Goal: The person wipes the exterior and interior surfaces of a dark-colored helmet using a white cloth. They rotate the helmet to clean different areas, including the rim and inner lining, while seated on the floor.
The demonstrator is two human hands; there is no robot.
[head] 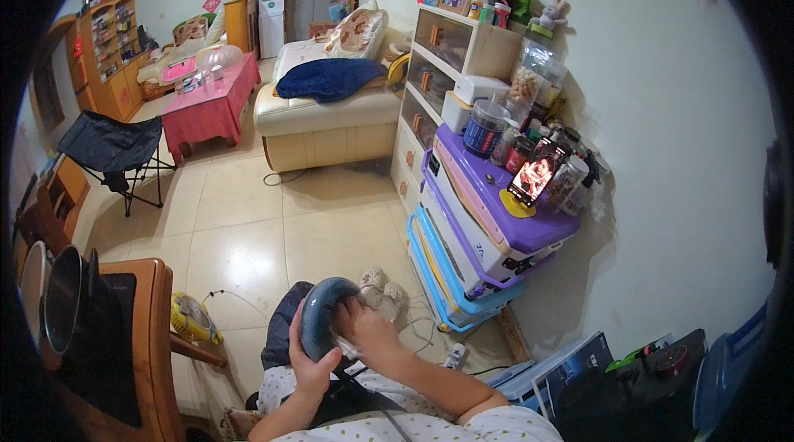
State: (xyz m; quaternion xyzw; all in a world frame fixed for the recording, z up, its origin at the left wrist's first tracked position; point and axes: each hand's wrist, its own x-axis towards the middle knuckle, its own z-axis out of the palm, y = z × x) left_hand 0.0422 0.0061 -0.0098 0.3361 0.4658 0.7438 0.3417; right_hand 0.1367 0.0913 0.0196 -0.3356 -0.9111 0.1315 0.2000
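A glossy blue-grey bowl (315, 312), tilted on its side, is held over my lap. My left hand (307, 358) grips its rim from the left, with the thumb along the lower edge. Curled fingers of my right hand (366, 327) reach into the bowl's hollow, which is mostly hidden from view. Crumpled white material, a cloth or tissue (347, 348), shows just below the right hand. Beneath the bowl lies dark fabric (282, 330) over my legs, with a dark strap crossing my dotted clothes.
To the right, latched storage boxes (477, 243) carry jars and a lit phone (535, 175) on a stand. A wooden chair (152, 330) with pans stands at left. Beyond it sits a small yellow fan (193, 318). Cables (425, 333) and clogs (383, 293) lie on the tiled floor.
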